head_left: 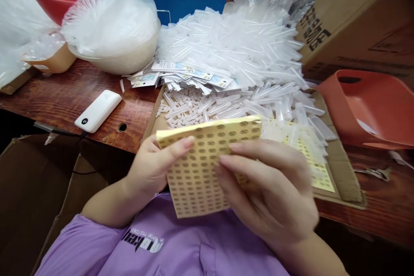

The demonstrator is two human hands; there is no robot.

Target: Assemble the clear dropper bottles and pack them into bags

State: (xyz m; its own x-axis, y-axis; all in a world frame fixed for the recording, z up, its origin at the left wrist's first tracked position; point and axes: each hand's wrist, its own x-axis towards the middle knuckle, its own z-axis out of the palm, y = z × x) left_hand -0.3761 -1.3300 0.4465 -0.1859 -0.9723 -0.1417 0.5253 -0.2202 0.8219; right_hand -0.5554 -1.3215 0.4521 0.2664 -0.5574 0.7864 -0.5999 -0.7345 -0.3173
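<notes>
A yellow sheet of small oval stickers (197, 181) is held up in front of my chest, tilted, its printed rows facing me. My left hand (152, 161) grips its upper left edge, thumb on the face and fingers behind. Over the right part of the sheet, my right hand (271, 185) has its fingertips drawn together in a pinch against the sticker rows. Whatever lies between those fingertips is too small or hidden to make out. Beyond the sheet spreads a big pile of clear plastic tubes (226, 47), with small white plugs (184, 108) in front of it.
Printed cards (194, 75) lie along the pile's front. Another yellow sticker sheet (323, 177) rests on the cardboard tray (347, 181). A white power bank (98, 111) and a bowl with a plastic bag (113, 58) are left. At right stand a red scoop (371, 108) and a carton (359, 21).
</notes>
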